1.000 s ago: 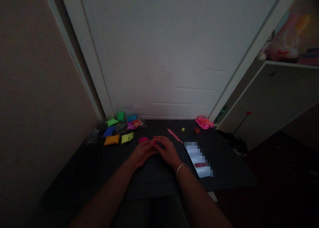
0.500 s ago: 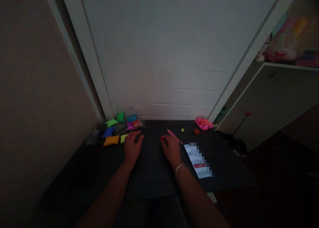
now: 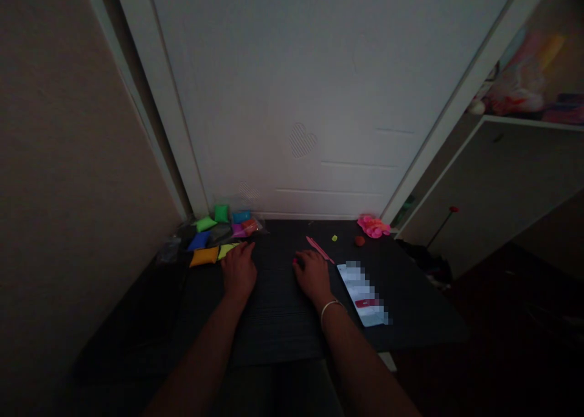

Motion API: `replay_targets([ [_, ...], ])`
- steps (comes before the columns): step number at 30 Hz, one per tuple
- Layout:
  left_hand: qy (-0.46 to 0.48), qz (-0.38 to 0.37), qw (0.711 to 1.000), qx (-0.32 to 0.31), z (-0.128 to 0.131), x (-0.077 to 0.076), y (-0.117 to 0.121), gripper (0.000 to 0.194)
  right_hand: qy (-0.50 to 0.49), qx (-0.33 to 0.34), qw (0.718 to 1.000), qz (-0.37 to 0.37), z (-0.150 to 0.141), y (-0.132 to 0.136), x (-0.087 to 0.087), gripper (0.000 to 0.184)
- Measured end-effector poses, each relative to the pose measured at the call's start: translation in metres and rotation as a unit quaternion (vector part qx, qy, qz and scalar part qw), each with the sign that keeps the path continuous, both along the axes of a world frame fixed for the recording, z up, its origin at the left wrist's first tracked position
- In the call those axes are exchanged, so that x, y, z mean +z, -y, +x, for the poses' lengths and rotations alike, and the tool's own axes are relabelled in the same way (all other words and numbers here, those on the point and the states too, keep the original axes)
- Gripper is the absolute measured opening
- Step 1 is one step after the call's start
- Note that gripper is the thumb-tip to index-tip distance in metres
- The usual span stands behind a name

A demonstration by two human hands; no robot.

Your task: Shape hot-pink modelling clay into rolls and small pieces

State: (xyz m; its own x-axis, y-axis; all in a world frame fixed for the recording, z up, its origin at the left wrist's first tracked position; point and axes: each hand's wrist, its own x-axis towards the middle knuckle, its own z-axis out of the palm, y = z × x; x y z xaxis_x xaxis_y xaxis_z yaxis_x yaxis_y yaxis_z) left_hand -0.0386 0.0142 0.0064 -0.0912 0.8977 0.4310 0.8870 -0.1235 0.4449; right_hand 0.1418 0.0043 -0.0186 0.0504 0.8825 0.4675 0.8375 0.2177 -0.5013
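My left hand (image 3: 239, 273) lies over the dark table with its fingers stretched out, holding nothing that I can see. Its fingertips are at the yellow-green packet (image 3: 227, 250); whether they touch it is unclear. An orange packet (image 3: 204, 256) lies just left of that one. My right hand (image 3: 312, 275) has its fingers curled down, closed on a small pink lump (image 3: 295, 261) at the tips of thumb and forefinger. Two thin pink sticks (image 3: 320, 250) lie right beyond this hand. A lit phone (image 3: 362, 292) is to its right, part of the screen pixelated.
Several coloured packets, among them a blue one (image 3: 199, 241) and a green one (image 3: 221, 213), crowd the back left. Farther right are a small yellow piece (image 3: 334, 238), a reddish ball (image 3: 359, 241) and a ruffled pink object (image 3: 373, 226). A white panel (image 3: 292, 101) rises behind the table.
My left hand has shifted slightly left, its fingers now at the yellow-green packet. My right hand stays nearly in place; the pink lump sits slightly lower in view.
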Motion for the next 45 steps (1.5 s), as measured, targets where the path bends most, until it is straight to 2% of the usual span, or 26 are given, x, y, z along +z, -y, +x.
replay_targets([
  [3,0.07,0.031,0.997,-0.032,0.0,0.001,-0.003,0.04,0.001,0.002,1.0,-0.007,0.0,0.0,0.002,0.02],
  [5,0.181,0.055,0.98,-0.065,0.002,0.004,-0.004,0.034,-0.014,0.008,1.0,-0.008,0.0,0.0,0.004,0.024],
  [6,0.254,0.055,0.962,-0.077,0.003,0.005,-0.004,0.033,-0.023,0.013,1.0,-0.003,0.0,0.0,0.006,0.025],
  [8,0.402,0.015,0.91,-0.095,0.008,0.007,-0.003,0.033,-0.039,0.033,0.998,0.021,-0.001,0.0,0.01,0.025],
  [10,0.516,-0.061,0.847,-0.117,0.014,0.007,-0.002,0.033,-0.055,0.065,0.995,0.049,-0.003,0.002,0.015,0.024],
  [12,0.59,-0.126,0.784,-0.147,0.02,0.005,0.0,0.029,-0.069,0.11,0.989,0.066,-0.006,0.006,0.019,0.026],
  [14,0.643,-0.157,0.73,-0.173,0.024,0.004,0.002,0.026,-0.075,0.158,0.982,0.071,-0.008,0.009,0.022,0.03],
  [16,0.673,-0.175,0.694,-0.188,0.026,0.004,0.004,0.023,-0.077,0.191,0.976,0.073,-0.01,0.01,0.023,0.033],
  [18,0.683,-0.199,0.675,-0.197,0.026,0.004,0.006,0.021,-0.083,0.202,0.973,0.072,-0.01,0.01,0.022,0.032],
  [23,0.672,-0.277,0.65,-0.221,0.022,0.006,0.008,0.03,-0.086,0.215,0.971,0.053,-0.01,0.009,0.019,0.027],
  [27,0.661,-0.303,0.64,-0.25,0.019,0.004,0.009,0.025,-0.083,0.22,0.971,0.047,-0.01,0.01,0.02,0.025],
  [38,0.64,-0.318,0.659,-0.234,0.021,0.004,0.008,0.024,-0.052,0.229,0.971,0.055,-0.012,0.012,0.023,0.017],
  [42,0.645,-0.321,0.653,-0.232,0.02,0.003,0.009,0.02,-0.05,0.235,0.969,0.058,-0.012,0.013,0.024,0.016],
  [45,0.662,-0.319,0.639,-0.226,0.021,0.002,0.009,0.019,-0.059,0.236,0.968,0.067,-0.013,0.013,0.025,0.015],
])
